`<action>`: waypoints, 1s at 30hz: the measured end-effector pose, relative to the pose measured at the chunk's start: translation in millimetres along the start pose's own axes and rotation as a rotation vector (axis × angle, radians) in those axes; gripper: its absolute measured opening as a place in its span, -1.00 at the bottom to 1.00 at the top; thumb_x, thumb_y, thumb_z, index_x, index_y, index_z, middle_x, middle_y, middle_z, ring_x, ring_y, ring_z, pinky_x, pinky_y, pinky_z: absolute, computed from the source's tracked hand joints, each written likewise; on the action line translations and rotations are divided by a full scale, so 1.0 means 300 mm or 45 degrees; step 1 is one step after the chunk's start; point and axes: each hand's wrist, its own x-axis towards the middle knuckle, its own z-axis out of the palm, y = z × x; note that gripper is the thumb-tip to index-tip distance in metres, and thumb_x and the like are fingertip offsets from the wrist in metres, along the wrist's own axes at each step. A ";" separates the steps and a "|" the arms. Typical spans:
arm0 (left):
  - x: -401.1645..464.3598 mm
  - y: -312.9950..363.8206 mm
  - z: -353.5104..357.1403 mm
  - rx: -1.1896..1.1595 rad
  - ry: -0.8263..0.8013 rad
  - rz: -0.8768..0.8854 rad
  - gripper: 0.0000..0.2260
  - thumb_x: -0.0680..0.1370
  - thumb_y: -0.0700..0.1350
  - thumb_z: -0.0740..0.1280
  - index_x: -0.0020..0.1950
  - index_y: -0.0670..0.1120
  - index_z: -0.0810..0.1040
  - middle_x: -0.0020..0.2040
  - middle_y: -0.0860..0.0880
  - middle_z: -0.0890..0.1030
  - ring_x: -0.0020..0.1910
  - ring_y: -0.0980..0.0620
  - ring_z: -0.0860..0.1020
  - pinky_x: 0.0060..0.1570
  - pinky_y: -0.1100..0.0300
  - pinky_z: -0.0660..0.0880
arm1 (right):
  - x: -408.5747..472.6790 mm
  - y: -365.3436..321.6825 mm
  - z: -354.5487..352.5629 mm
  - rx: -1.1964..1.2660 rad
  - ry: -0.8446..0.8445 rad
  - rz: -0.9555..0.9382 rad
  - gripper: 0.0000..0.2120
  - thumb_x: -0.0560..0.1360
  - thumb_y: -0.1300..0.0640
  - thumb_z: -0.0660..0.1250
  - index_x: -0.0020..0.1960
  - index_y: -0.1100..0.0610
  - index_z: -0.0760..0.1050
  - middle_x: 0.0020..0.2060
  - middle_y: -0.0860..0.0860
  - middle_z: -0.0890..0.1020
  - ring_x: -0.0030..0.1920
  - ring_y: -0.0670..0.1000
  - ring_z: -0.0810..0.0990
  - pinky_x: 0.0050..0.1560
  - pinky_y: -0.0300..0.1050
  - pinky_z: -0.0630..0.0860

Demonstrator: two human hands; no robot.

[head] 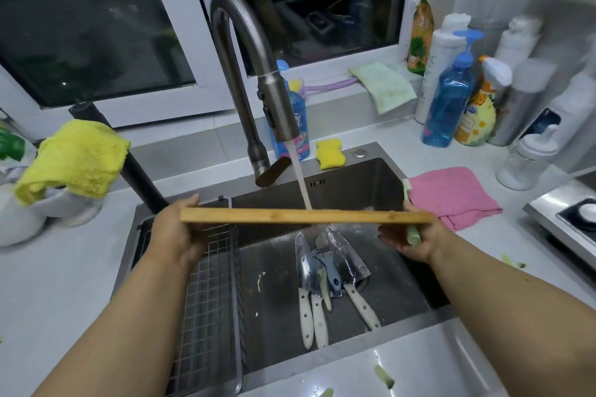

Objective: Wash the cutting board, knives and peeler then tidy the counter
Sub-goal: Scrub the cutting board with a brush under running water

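Kitchen sink [380, 177] beneath a dark window: left hand [175, 232] and right hand [416, 238] grip the cutting board [306, 216] under running water; knives [309, 271] and peeler [330, 271] lie below, seemingly unwashed; scraps litter the desk [64, 284].

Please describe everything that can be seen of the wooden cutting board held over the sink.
The light-brown wooden cutting board is seen edge-on, as a long thin strip with a visible grain, held roughly level above the steel sink. The left hand grips its left end and the right hand, which also holds a pale green scrubber, grips its right end. Water from the grey faucet lands on its top near the middle. Its faces cannot be seen.
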 end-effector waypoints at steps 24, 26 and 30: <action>0.045 -0.292 -0.028 0.704 0.055 -0.189 -0.79 0.64 -0.03 0.21 0.08 -0.16 0.52 -0.10 -0.19 0.63 -0.18 -0.17 0.62 -0.25 -0.02 0.57 | 0.071 0.185 0.019 -1.793 0.403 -0.241 -0.58 0.52 -0.08 0.30 0.25 0.18 0.45 0.04 0.13 0.58 0.04 0.14 0.56 0.03 -0.01 0.51; 0.039 -0.316 -0.006 0.691 0.023 -0.166 -0.80 0.64 -0.04 0.20 0.05 -0.15 0.50 -0.10 -0.18 0.62 -0.19 -0.15 0.61 -0.27 0.01 0.56 | 0.055 0.211 0.047 -1.945 0.299 -0.327 -0.57 0.52 -0.20 0.22 0.17 0.13 0.48 0.00 0.10 0.59 0.02 0.14 0.58 0.03 -0.01 0.52; 0.039 -0.353 0.001 0.724 0.020 -0.149 -0.81 0.64 -0.04 0.20 0.04 -0.14 0.50 -0.09 -0.17 0.63 -0.16 -0.13 0.62 -0.26 0.02 0.56 | 0.018 0.273 0.129 -2.086 0.081 -0.335 -0.54 0.61 -0.18 -0.03 0.19 0.12 0.43 0.11 0.14 0.57 0.10 0.18 0.54 0.12 0.01 0.45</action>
